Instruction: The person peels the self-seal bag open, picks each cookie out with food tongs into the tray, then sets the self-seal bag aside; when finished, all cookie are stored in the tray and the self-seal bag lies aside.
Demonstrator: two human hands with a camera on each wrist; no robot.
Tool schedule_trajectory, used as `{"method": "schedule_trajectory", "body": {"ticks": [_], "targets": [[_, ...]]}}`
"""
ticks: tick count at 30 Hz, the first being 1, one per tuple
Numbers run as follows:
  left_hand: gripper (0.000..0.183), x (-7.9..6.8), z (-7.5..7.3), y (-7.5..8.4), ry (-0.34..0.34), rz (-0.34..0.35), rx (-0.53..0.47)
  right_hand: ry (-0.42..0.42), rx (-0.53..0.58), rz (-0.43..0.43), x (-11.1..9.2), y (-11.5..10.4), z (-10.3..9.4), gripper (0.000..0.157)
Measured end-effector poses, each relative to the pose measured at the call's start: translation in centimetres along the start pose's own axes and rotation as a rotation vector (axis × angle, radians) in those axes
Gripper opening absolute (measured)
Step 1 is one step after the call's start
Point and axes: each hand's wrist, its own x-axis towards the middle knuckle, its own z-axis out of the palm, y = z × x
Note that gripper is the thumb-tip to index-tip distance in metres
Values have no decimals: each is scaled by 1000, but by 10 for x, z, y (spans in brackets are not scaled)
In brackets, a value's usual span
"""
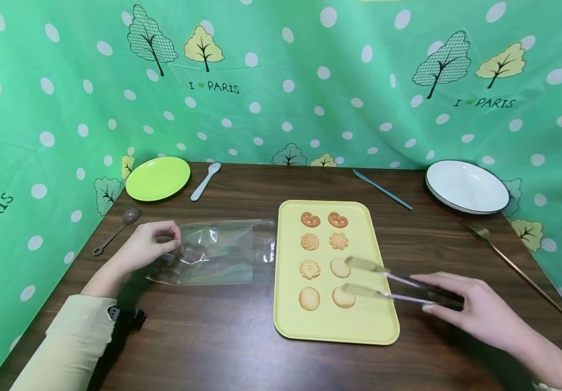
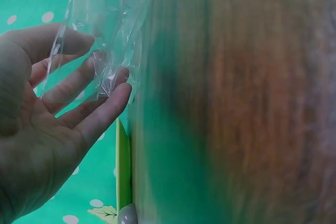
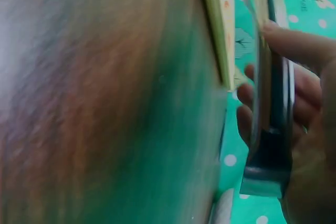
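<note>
At the tray's left, my left hand [image 1: 151, 244] pinches the edge of a clear plastic bag [image 1: 217, 255] lying over the table. The left wrist view shows the crinkled film between thumb and fingers. My right hand [image 1: 481, 309] grips metal tongs [image 3: 272, 103] by their handle end, and their two arms stand apart. The blurred tong tips reach over the right column of cookies on the yellow tray [image 1: 334, 332]. One tip overlaps a plain round cookie [image 1: 339, 268], the other the round cookie [image 1: 342, 298] below it. Nothing shows between the tips.
Pretzel cookies [image 1: 310, 219] and several other cookies lie in two columns on the tray. Behind are a green plate [image 1: 157, 179], a pale spoon [image 1: 206, 182], a blue knife [image 1: 382, 189] and a white dish [image 1: 466, 185]. A dark spoon [image 1: 131, 216] and a fork [image 1: 510, 260] flank the sides.
</note>
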Motion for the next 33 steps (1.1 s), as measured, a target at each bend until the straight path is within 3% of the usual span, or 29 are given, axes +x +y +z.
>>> {"method": "schedule_trajectory", "body": {"ticks": [4, 8, 13, 17, 23, 33], "targets": [[16, 1, -4, -1, 15, 34, 31, 129, 30, 227, 3, 5, -7, 54], [17, 2, -7, -2, 19, 39, 59, 169, -35, 392, 3, 16, -14, 51], [17, 4, -7, -4, 21, 55, 85, 119, -154, 526, -3, 29, -16, 61], [17, 5, -6, -6, 30, 75, 115, 57, -168, 627, -8, 34, -15, 70], [17, 6, -5, -11, 23, 79, 159, 14, -168, 697, -12, 41, -14, 75], [19, 9, -3, -14, -6, 93, 220, -11, -168, 702, -15, 49, -10, 78]]}}
